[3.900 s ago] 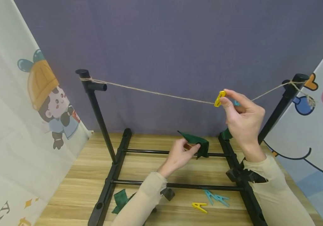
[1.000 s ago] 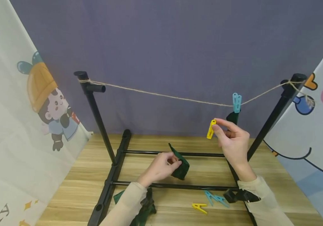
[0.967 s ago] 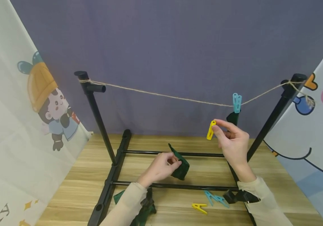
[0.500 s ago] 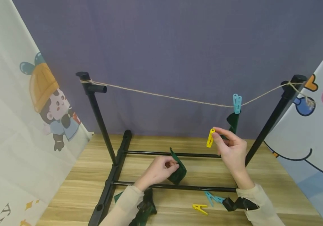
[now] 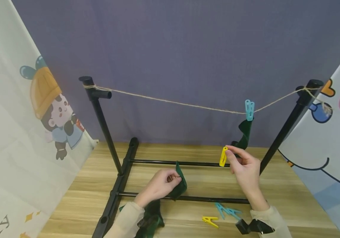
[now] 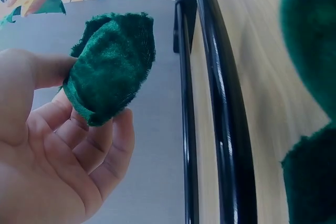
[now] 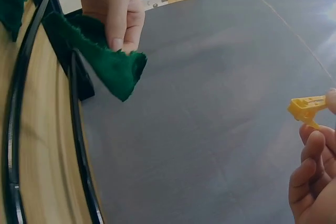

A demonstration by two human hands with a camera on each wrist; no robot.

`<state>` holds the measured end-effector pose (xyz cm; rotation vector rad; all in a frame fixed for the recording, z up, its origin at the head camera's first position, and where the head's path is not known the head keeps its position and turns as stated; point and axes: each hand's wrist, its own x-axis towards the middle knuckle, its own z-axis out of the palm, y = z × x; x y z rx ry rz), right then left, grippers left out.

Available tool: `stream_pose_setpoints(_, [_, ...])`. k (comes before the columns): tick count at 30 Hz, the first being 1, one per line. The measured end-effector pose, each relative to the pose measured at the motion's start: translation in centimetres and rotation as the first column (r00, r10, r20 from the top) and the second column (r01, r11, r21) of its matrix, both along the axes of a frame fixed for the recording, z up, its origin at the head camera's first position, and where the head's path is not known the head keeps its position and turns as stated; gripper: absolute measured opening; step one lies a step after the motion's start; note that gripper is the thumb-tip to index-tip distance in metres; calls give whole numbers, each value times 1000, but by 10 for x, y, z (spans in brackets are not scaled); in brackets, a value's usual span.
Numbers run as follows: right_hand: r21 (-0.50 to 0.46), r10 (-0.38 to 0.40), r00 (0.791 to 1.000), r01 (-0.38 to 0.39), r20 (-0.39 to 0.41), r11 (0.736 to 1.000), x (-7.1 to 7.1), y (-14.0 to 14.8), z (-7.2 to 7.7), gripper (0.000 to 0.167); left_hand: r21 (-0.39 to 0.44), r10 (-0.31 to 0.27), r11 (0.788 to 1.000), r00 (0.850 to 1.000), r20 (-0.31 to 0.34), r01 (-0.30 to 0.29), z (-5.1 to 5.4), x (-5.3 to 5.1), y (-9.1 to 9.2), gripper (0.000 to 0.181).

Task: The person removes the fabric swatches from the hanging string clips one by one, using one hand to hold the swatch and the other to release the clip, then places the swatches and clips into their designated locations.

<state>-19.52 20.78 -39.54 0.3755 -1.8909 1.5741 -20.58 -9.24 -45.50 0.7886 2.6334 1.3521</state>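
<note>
My left hand (image 5: 159, 185) pinches a small piece of dark green velvety cloth (image 5: 180, 185) between thumb and fingers, above the frame's front crossbar. In the left wrist view the cloth (image 6: 113, 66) is folded over, with frayed edges. My right hand (image 5: 245, 172) pinches a yellow clothespin (image 5: 223, 157), held upright in the head view, below the string and apart from it. On the twine (image 5: 170, 100), a light blue clothespin (image 5: 249, 110) grips another green cloth strip (image 5: 245, 134) that hangs down twisted, its lower end partly behind my right hand.
A black tube frame (image 5: 104, 129) holds the twine between two posts. On the wooden table (image 5: 77, 198) in front lie a yellow clothespin (image 5: 209, 221), light blue clothespins (image 5: 227, 210) and crumpled green cloth (image 5: 152, 218), partly behind my left sleeve. A grey-purple backdrop (image 5: 170, 49) stands behind.
My right hand has come down from the twine with the yellow clothespin, uncovering the blue one and the hanging strip. My left hand has moved down and left with its cloth.
</note>
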Motion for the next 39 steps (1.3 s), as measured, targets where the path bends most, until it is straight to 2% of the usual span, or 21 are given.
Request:
stream_pose_setpoints(6, [-33,-3,999,5,47,999,5,-1,-8,19,11,-7,1000,1000,16,6,-3,4,-4,19])
stream_pose_setpoints(17, [-45,26,998,-23,54,999,12,3,-18,20,0,-18,1000,999,43,18,-8,10,-9,18])
stream_pose_setpoints(26, [-36,6,998,-4,70,999,17,8,-23,21,-5,-24,1000,999,43,24,-8,15,-14,18])
stream_pose_setpoints(34, [-22,-18,993,21,115,1000,21,13,-27,18,-20,-49,999,997,60,50,-10,22,-19,20])
stream_pose_setpoints(39, [-22,-30,987,34,156,999,23,14,-29,15,-43,-62,997,993,103,67,-10,28,-26,20])
